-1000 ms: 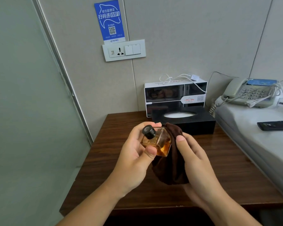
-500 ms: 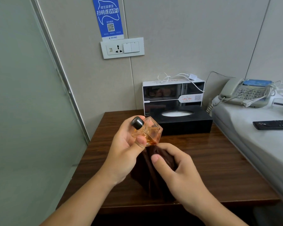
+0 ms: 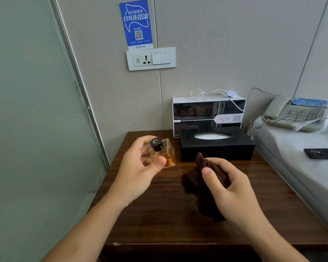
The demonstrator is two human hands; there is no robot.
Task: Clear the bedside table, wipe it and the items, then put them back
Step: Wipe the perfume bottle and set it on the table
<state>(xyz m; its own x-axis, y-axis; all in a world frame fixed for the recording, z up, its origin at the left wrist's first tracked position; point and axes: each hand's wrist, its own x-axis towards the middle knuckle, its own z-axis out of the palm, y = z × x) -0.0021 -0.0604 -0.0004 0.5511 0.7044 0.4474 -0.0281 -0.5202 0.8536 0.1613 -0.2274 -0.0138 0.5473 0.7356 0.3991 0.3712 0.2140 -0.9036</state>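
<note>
Bottle [image 3: 162, 153] in left grip [image 3: 140, 165], cloth [image 3: 212, 171] in right [image 3: 233, 188].

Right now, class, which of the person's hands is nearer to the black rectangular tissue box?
Right. The right hand, gripping the dark brown cloth, sits just in front of the black rectangular tissue box; the left hand, holding the square glass perfume bottle, is off to the box's left.

One head-worn camera is looking forward and down, close over the counter [image 3: 159, 214]; it is facing the wall [image 3: 235, 44]. No second view is sharing the scene.
</note>
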